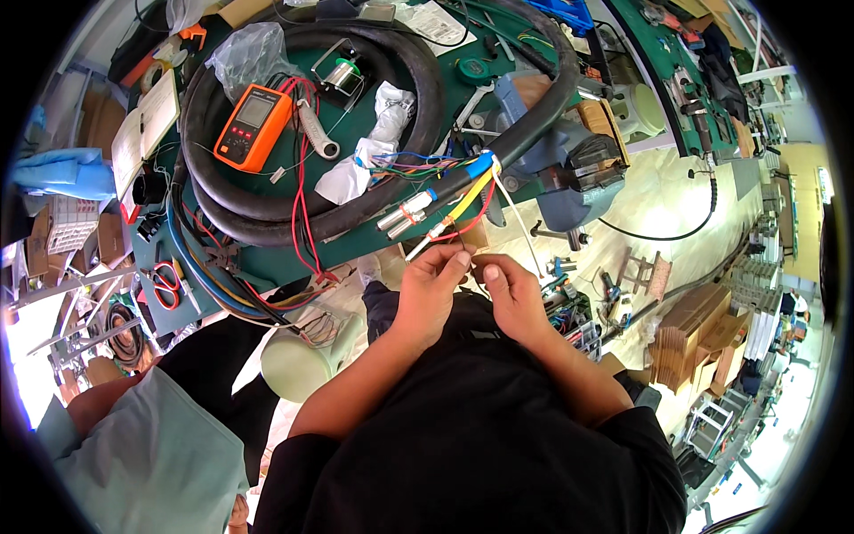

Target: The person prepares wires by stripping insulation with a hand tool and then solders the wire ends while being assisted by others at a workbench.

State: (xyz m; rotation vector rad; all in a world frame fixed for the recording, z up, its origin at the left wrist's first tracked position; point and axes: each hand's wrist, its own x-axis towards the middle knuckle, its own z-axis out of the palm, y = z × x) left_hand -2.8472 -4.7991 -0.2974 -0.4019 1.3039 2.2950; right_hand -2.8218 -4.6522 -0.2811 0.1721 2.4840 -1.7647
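Note:
In front of my torso, my left hand (431, 289) and my right hand (513, 298) nearly meet, each with thumb and forefinger pinched. Between the fingertips runs a thin dark wire (462, 243), its ends too small to make out. Just above the hands is the split end of a thick black cable (532, 127), with blue tape (480, 165) around it. Out of it fan a yellow lead (470, 199), a red lead, a white lead (522, 212) and several thin coloured wires. Two metal cable lugs (405, 214) lie to the left of the yellow lead.
The thick cable lies coiled on a green table (356, 254), around an orange meter (253, 127), a solder reel (343, 76) and crumpled foil (384, 125). A grey-blue vise (569, 196) stands at right, red-handled scissors (165, 285) at left. Another person's grey sleeve (160, 454) is at lower left.

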